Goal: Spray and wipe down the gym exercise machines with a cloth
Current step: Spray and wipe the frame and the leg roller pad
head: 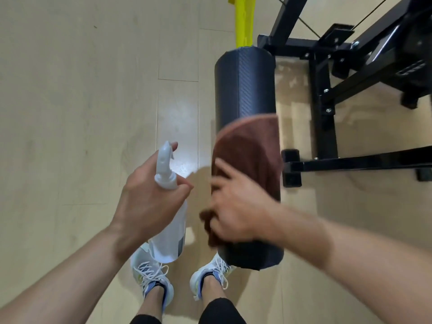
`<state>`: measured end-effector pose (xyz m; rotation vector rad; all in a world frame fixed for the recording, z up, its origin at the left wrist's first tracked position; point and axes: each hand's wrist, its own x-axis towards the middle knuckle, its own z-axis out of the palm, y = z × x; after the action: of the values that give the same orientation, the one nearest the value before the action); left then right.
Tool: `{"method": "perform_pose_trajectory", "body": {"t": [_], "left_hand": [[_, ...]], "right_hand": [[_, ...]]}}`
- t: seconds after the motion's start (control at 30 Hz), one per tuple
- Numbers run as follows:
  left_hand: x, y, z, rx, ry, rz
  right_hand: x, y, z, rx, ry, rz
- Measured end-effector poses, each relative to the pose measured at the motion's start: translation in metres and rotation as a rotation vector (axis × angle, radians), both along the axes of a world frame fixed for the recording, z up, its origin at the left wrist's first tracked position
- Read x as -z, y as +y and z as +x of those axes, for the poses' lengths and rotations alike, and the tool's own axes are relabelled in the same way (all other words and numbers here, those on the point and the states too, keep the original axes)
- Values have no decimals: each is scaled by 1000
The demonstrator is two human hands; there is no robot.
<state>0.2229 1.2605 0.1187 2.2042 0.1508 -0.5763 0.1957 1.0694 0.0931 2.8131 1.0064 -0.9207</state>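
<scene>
Head camera looks straight down at two feet in white sneakers (153, 280) with white laces, standing on a pale wood floor (70, 113). Just above the shoes, the left hand (146, 197) holds a clear spray bottle (169, 228). Its fingers are curled round the bottle's neck, and one fingertip pokes out beside the white spray head (164, 157) at the top. The bottle points up and away from the person, and it is not touching the machine. Right beside it, the right hand (236, 206) grips a brown cloth (250, 155). The hand looks blurry, so how each finger lies is hard to tell, but the fingers are bent over the cloth and press it down. The cloth is draped over the near part of a long black padded roller (245, 85), and one bunched end hangs off the left side under the hand. The roller runs away from the person, and its near end sits over the right shoe. Past the cloth, the far part of the roller is bare. To the right of the roller stands a black metal frame (325, 108) with bolts and bars. At the very top, something yellow (243, 22) shows behind the roller.
</scene>
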Motion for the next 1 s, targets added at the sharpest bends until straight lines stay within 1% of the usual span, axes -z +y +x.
{"method": "perform_pose_trajectory", "body": {"t": [0.03, 0.07, 0.1, 0.17, 0.2, 0.23, 0.3, 0.37, 0.43, 0.5, 0.57, 0.63, 0.7, 0.8, 0.83, 0.87, 0.93, 0.97, 1.0], "left_hand": [[-2, -1, 0, 5, -4, -9], [-4, -2, 0, 13, -11, -12], [-7, -5, 0, 25, -14, -11], [-14, -16, 1, 63, 0, -4], [-17, -22, 0, 87, 14, -2], [-20, -28, 0, 111, 22, 3], [-24, -40, -3, 144, 35, 2], [-26, -49, -7, 142, 62, -29], [-28, -57, -12, 121, 67, -71], [-30, -63, -15, 106, 49, -78], [-30, -66, -16, 101, 35, -71], [-32, -66, -13, 111, 13, -66], [-35, -63, -7, 158, -9, -36], [-39, -57, 4, 212, -3, 14], [-40, -55, 7, 224, -13, 24], [-40, -53, 9, 240, -27, 32], [-41, -50, 11, 258, -34, 37], [-41, -50, 12, 254, -28, 35], [-40, -50, 11, 250, -22, 37]], "right_hand": [[0, 0, -30, -6, 43, 62], [5, 0, -60, -36, 83, 78], [11, -1, -87, -94, 81, 56], [27, -6, -128, -201, 22, -14], [33, -8, -141, -178, -13, -11], [38, -11, -150, -102, -89, 44], [38, -16, -160, 121, -272, 171], [38, -20, -161, 332, -394, 194], [38, -21, -159, 525, -435, 184], [39, -18, -153, 713, -436, 227], [40, -11, -146, 815, -417, 220], [37, 0, -139, 805, -399, 145], [37, 13, -135, 727, -405, 96], [40, 24, -130, 588, -405, 100], [41, 25, -128, 585, -422, 119], [42, 24, -127, 626, -437, 149], [41, 19, -131, 832, -497, 290], [41, 16, -133, 1010, -527, 414], [37, 11, -132, 1254, -527, 549]]}}
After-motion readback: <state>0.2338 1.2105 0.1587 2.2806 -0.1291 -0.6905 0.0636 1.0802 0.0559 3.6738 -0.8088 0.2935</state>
